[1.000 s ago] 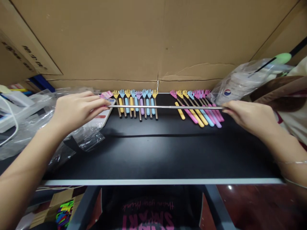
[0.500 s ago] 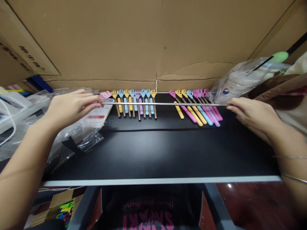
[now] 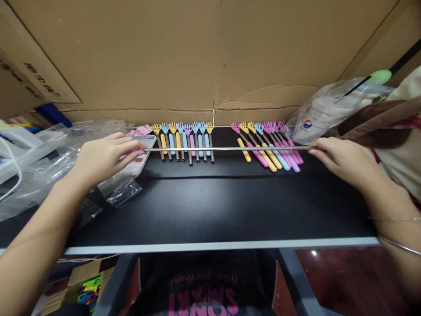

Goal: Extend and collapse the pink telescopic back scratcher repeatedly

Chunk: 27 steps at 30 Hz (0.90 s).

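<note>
A long thin metal telescopic rod (image 3: 226, 149) is stretched out level above the black table (image 3: 217, 206). My left hand (image 3: 105, 158) pinches its left end. At the rod's right end my right hand (image 3: 342, 160) is closed around it. Behind the rod lie two rows of small back scratchers with hand-shaped heads: a straight row in yellow, blue and purple (image 3: 186, 142), and a slanted row in pink, yellow and blue (image 3: 268, 147).
Cardboard boxes (image 3: 210, 57) wall off the back. Crumpled clear plastic bags (image 3: 42, 162) and a phone (image 3: 140, 151) lie at the left. A plastic bag with a printed label (image 3: 315, 118) and a brown bag sit at the right. The table's front edge has a pale strip (image 3: 217, 245).
The rod has grown a little longer between my hands, then come slightly lower and nearer. The hands stay on its two ends. The scratcher rows have not moved.
</note>
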Available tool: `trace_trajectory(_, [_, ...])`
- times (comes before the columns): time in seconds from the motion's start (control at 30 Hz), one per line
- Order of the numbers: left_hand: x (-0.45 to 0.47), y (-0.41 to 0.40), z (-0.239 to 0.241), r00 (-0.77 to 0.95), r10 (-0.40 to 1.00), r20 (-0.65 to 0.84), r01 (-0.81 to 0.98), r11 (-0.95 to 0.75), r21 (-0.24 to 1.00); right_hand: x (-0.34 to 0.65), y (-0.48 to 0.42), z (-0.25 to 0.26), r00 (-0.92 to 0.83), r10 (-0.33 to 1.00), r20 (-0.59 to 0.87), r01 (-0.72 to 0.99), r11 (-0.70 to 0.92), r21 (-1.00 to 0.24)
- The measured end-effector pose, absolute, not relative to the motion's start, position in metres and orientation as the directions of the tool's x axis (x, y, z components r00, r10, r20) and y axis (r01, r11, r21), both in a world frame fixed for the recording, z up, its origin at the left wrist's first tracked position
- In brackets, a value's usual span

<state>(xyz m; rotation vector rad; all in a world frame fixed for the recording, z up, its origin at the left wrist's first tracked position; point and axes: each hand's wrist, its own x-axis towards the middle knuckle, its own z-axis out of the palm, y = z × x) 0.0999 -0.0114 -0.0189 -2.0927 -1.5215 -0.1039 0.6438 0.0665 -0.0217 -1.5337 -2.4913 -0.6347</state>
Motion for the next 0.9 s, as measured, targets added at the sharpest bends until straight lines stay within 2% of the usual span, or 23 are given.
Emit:
trace_trajectory(0.2, [0.098, -0.011, -0.021, 0.423, 0.809, 0.408, 0.888, -0.282, -0.362, 0.647, 0.069, -0.024, -0.417, 0.864, 0.283, 0.908, 0.385, 0.164])
trace_trajectory(0.5, [0.098, -0.014, -0.023, 0.424, 0.782, 0.456, 0.890, -0.267, -0.369, 0.648, 0.067, -0.023, -0.361, 0.903, 0.234, 0.925, 0.378, -0.034])
trace_trajectory(0.73, [0.099, -0.014, -0.024, 0.426, 0.788, 0.444, 0.895, -0.293, -0.337, 0.652, 0.067, -0.026, -0.299, 0.925, 0.234, 0.948, 0.317, -0.039])
trace_trajectory(0.9, [0.102, -0.014, -0.024, 0.437, 0.772, 0.462, 0.892, -0.305, -0.333, 0.655, 0.068, -0.028, -0.314, 0.922, 0.228, 0.942, 0.332, -0.048])
